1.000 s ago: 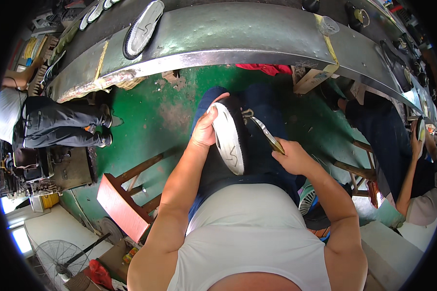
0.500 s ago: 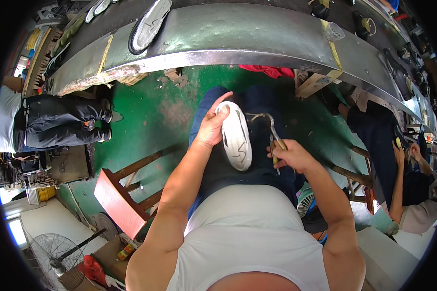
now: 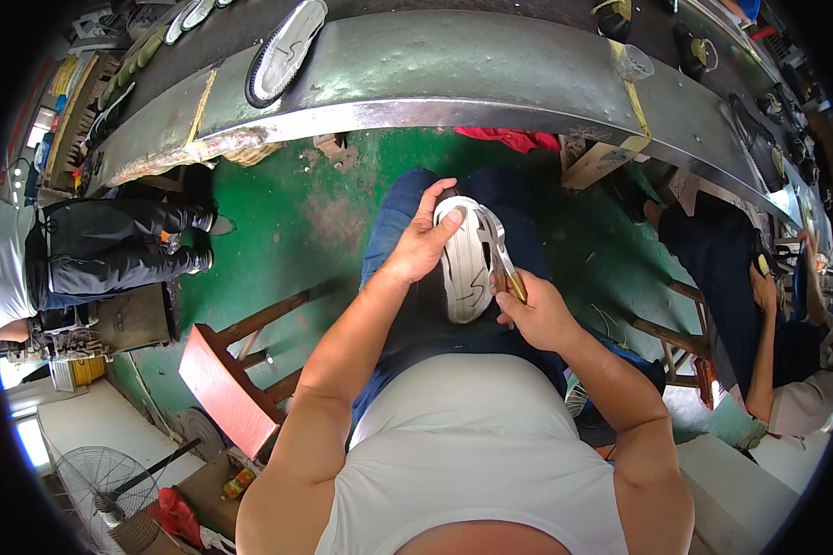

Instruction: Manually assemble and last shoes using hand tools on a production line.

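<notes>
My left hand is closed round the upper end of a shoe, its thumb pressed on the pale underside. A dark curved line is drawn near the shoe's lower end. My right hand grips a pair of pliers with brass-coloured handles and a curved metal head. The metal head lies along the right edge of the shoe and seems to touch it; whether the jaws bite the edge I cannot tell. The shoe is held above my lap, over dark blue trousers.
A metal-topped bench crosses the far side, bearing another pale-bottomed shoe and a clear plastic cup. A wooden stool and a fan stand left. Co-workers are at both sides; the right one's hand holds a dark shoe.
My right hand has brought the pliers up and left against the shoe's right edge. The shoe and my left hand have shifted slightly right.
</notes>
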`<control>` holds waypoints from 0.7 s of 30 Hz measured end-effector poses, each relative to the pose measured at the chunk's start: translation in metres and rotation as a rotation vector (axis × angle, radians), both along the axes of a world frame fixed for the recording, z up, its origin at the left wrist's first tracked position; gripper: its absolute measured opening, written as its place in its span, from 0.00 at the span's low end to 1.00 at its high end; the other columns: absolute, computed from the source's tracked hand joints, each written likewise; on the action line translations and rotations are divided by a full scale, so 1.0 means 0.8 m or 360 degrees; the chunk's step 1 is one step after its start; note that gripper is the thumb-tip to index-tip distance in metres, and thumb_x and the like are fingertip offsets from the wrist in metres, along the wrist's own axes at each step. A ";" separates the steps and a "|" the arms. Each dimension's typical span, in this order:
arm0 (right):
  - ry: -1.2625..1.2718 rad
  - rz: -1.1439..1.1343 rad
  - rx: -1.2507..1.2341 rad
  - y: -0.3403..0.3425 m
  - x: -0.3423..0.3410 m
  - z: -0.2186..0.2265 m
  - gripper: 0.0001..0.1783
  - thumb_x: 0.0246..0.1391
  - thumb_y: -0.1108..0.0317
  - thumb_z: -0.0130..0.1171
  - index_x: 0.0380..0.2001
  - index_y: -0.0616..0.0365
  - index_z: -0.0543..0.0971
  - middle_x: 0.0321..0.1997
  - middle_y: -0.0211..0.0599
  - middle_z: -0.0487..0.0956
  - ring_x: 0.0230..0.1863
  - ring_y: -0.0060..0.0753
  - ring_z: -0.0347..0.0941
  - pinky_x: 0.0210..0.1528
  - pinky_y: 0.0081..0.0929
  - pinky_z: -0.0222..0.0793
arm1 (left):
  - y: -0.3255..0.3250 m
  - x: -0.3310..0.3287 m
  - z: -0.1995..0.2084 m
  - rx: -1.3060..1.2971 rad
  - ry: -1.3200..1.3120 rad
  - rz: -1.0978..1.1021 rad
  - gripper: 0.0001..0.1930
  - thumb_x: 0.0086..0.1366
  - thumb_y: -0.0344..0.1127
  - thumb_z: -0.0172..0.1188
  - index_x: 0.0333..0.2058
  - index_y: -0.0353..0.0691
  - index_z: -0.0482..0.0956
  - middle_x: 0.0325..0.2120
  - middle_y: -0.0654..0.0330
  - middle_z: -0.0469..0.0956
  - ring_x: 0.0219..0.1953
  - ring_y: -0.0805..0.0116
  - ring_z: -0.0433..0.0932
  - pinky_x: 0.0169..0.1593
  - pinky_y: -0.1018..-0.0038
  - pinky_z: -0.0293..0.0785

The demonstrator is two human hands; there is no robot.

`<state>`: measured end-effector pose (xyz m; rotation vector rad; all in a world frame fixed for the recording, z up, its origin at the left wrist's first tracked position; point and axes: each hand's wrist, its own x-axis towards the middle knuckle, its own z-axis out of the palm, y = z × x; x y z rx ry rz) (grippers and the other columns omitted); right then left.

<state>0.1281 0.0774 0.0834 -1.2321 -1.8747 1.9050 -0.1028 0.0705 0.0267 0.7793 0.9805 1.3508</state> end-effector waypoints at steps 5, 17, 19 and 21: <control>0.0121 0.0010 -0.0487 0.022 -0.001 0.009 0.15 0.64 0.67 0.52 0.49 0.65 0.74 0.34 0.34 0.78 0.26 0.22 0.73 0.26 0.20 0.70 | -0.004 -0.007 -0.003 -0.0016 0.0148 -0.0055 0.31 0.72 0.45 0.56 0.67 0.48 0.52 0.48 0.60 0.74 0.52 0.71 0.70 0.60 0.72 0.66; -0.0017 0.0285 -0.0353 0.060 -0.006 0.016 0.11 0.61 0.69 0.54 0.44 0.63 0.75 0.35 0.40 0.79 0.26 0.17 0.71 0.19 0.16 0.61 | -0.002 -0.021 -0.018 -0.0080 0.0069 -0.0267 0.34 0.74 0.38 0.53 0.69 0.50 0.43 0.53 0.58 0.71 0.57 0.67 0.67 0.63 0.71 0.61; 0.0594 -0.0073 -0.0960 0.073 -0.012 0.032 0.16 0.60 0.65 0.57 0.47 0.64 0.75 0.33 0.37 0.77 0.23 0.16 0.67 0.18 0.13 0.56 | -0.002 -0.019 -0.020 -0.0018 0.0339 -0.0434 0.35 0.73 0.36 0.54 0.70 0.48 0.42 0.56 0.55 0.69 0.59 0.67 0.65 0.63 0.72 0.60; 0.1229 -0.0493 -0.0788 0.084 -0.024 0.068 0.16 0.62 0.67 0.55 0.49 0.65 0.75 0.34 0.35 0.77 0.26 0.19 0.70 0.23 0.16 0.61 | 0.004 -0.001 0.000 0.0026 0.0529 -0.0519 0.35 0.72 0.36 0.53 0.70 0.48 0.43 0.55 0.55 0.69 0.58 0.67 0.66 0.62 0.72 0.61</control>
